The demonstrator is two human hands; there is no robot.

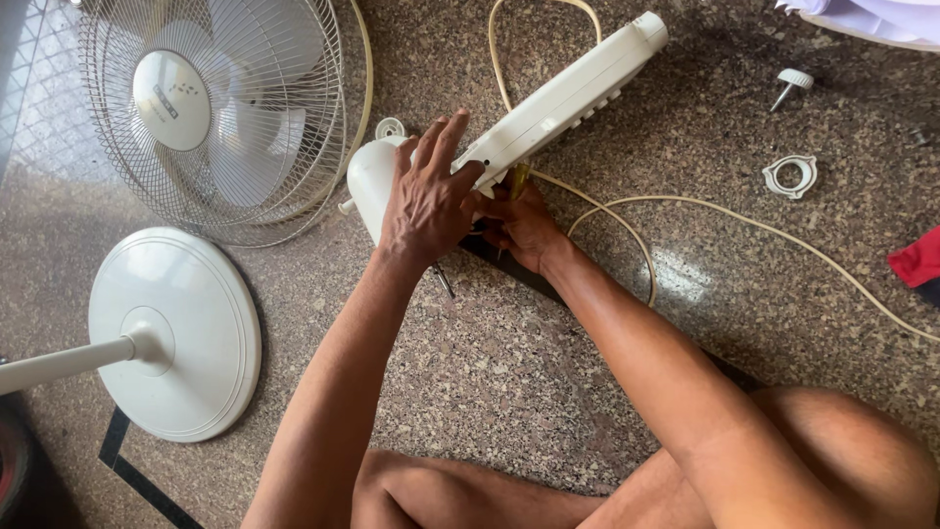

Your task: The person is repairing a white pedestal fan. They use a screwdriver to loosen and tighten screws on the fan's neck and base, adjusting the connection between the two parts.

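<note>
My left hand point(428, 196) lies flat over the white fan motor housing point(370, 181), fingers pressed against the lower end of the long white fan neck piece point(568, 98). My right hand point(519, 223) is closed round a yellow-handled screwdriver point(516, 179) that points up into the underside of that neck piece. The screwdriver's tip is hidden behind the plastic. A cream power cord point(627, 211) loops out from under the neck piece across the floor.
A wire fan guard with blades point(211, 113) lies at the upper left. The round white base on its pole point(176, 333) sits at the left. A white knob point(793, 83) and a plastic ring nut point(789, 176) lie at the upper right. A red cloth point(918, 260) is at the right edge.
</note>
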